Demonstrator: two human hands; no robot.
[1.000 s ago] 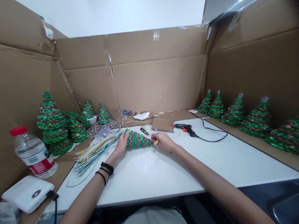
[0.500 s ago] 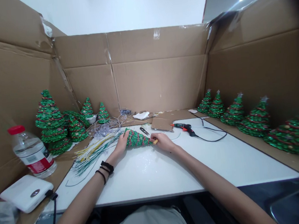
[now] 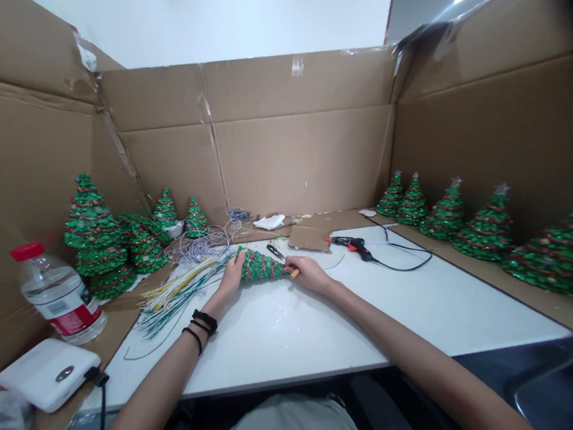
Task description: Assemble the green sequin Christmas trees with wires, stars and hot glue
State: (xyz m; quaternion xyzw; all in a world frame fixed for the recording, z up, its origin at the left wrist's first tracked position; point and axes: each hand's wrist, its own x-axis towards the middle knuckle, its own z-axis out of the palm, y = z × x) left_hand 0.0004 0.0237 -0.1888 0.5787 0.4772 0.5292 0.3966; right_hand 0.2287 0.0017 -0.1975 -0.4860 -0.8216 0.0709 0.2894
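Observation:
A small green Christmas tree (image 3: pixel 262 267) with red garland lies on its side above the white table, its tip pointing right. My left hand (image 3: pixel 232 273) is closed around its wide base end. Close to the tip, my right hand (image 3: pixel 306 272) is closed on a short yellow-brown stick (image 3: pixel 295 273), whose far end is hidden by the fingers. Whether the stick touches the tree cannot be made out. Just beyond the tree lie small snips (image 3: pixel 275 251). Bundled green, white and yellow wires (image 3: pixel 177 293) spread out left of my left hand.
A glue gun (image 3: pixel 352 244) with a black cord lies right of a cardboard piece (image 3: pixel 309 238). Finished trees (image 3: pixel 485 224) line the right edge; others (image 3: pixel 95 232) stand at left. A water bottle (image 3: pixel 63 298) and white box (image 3: pixel 49 374) sit at front left.
The whole view has shifted slightly. My right hand and the stick have turned a little at the tree's tip; my left hand keeps its hold on the base.

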